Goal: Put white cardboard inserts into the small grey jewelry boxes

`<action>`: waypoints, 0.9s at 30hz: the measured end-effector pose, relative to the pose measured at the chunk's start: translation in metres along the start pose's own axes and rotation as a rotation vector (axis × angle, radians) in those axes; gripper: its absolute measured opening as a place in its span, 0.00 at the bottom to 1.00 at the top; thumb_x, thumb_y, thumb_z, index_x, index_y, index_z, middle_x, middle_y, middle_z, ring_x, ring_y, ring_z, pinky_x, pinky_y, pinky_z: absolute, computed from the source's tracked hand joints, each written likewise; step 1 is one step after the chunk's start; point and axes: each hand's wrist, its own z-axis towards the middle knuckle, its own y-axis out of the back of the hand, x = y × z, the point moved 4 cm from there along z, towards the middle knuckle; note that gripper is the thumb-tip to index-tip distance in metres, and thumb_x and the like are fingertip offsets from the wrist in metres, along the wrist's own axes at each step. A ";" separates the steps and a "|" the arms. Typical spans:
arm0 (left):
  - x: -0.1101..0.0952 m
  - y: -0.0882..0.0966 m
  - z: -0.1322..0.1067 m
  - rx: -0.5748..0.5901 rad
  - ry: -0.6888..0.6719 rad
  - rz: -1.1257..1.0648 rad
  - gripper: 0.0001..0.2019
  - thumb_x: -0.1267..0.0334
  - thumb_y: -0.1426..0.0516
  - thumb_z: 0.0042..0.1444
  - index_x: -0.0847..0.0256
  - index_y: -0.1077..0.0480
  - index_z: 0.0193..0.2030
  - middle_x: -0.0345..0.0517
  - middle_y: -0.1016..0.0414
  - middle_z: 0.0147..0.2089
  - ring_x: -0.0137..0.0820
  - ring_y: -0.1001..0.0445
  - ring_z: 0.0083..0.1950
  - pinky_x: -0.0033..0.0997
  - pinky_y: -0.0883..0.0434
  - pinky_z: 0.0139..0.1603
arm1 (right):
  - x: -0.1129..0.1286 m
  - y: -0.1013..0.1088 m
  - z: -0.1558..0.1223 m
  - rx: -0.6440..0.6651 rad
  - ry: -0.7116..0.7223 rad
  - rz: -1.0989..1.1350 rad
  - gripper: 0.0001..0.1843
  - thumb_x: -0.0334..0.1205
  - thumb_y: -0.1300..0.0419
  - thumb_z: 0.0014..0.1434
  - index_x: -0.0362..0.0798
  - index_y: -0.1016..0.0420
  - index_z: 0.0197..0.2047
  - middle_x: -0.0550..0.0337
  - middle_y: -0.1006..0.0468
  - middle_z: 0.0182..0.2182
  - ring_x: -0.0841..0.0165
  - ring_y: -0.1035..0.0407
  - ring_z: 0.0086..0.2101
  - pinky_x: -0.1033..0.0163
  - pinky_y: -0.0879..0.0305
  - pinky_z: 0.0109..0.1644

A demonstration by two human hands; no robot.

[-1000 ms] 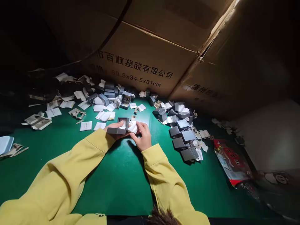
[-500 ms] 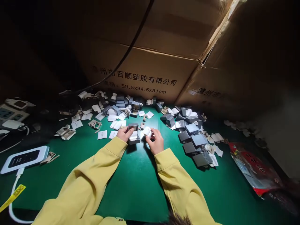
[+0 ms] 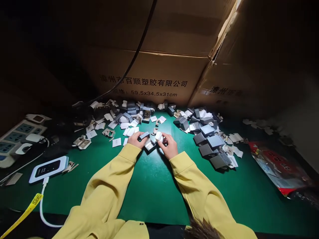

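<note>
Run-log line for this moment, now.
left hand: holds open box | right hand: holds white piece | green table: grey boxes

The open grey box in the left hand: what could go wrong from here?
1. The white piece is at the fingertips of the right hand, so it might slip.
2. The open grey box is tilted in the left hand; anything loose inside could fall out.
3. The white cable runs close to the left sleeve, which might snag it.

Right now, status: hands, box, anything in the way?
Left hand holding open box. Right hand pinching white piece close by. Scraps just beyond; nothing seen blocking.
</note>
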 end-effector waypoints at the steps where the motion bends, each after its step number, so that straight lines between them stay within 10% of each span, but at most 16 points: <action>1: 0.002 0.000 0.001 0.015 0.000 0.010 0.08 0.59 0.43 0.51 0.60 0.28 0.34 0.50 0.23 0.39 0.41 0.26 0.43 0.42 0.32 0.50 | -0.001 0.000 0.000 0.006 0.000 0.006 0.21 0.43 0.41 0.54 0.45 0.28 0.50 0.50 0.26 0.43 0.66 0.30 0.36 0.58 0.27 0.41; 10: 0.019 0.004 0.013 0.478 -0.176 -0.409 0.37 0.55 0.38 0.46 0.62 0.41 0.63 0.60 0.32 0.58 0.45 0.32 0.58 0.46 0.36 0.60 | -0.014 0.010 0.010 -0.045 -0.110 0.114 0.23 0.47 0.39 0.50 0.47 0.26 0.48 0.53 0.24 0.39 0.67 0.30 0.33 0.57 0.26 0.40; 27: 0.007 0.009 0.003 0.512 -0.212 -0.343 0.30 0.55 0.35 0.43 0.57 0.30 0.56 0.51 0.25 0.49 0.41 0.30 0.51 0.41 0.37 0.57 | -0.027 0.018 0.014 -0.154 -0.297 0.368 0.29 0.53 0.34 0.42 0.45 0.25 0.46 0.51 0.21 0.40 0.61 0.26 0.40 0.51 0.28 0.48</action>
